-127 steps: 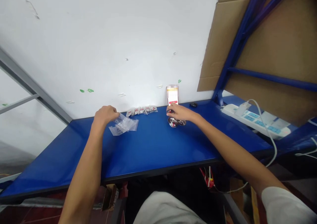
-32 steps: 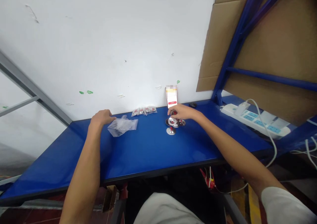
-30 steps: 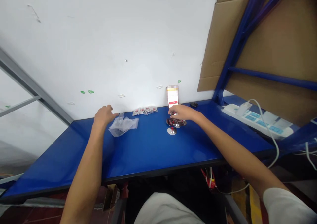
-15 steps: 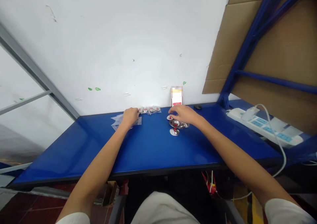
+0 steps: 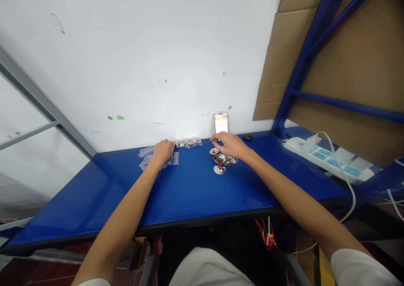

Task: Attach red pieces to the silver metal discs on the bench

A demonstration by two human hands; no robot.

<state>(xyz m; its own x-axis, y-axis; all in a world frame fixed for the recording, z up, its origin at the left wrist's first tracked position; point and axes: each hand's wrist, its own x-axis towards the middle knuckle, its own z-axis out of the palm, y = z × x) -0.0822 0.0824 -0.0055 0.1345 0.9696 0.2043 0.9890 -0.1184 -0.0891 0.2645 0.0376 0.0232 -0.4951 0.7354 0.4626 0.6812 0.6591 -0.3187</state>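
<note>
My left hand (image 5: 163, 151) rests at the back of the blue table, fingers curled and partly hidden. It lies over several clear plastic bags (image 5: 145, 152) and touches the left end of a row of bagged discs (image 5: 189, 142) along the wall. What it holds, if anything, cannot be made out. My right hand (image 5: 229, 143) hovers over a small pile of shiny domed metal discs with red parts, like finger cymbals (image 5: 221, 159). Its thumb and forefinger are apart, nothing visible between them, in front of the lower part of a phone (image 5: 221, 124) leaning on the wall.
A small black object (image 5: 248, 137) lies by the wall, right of the phone. A white power strip (image 5: 328, 159) with plugs and a cable lies at the right, beside a blue metal frame (image 5: 299, 79) and cardboard (image 5: 277, 62). The blue table (image 5: 195, 189) has a dark front edge.
The view has shifted slightly. My right hand has lifted a little off the metal discs towards the phone. My left hand has drawn back slightly, still by the bagged row.
</note>
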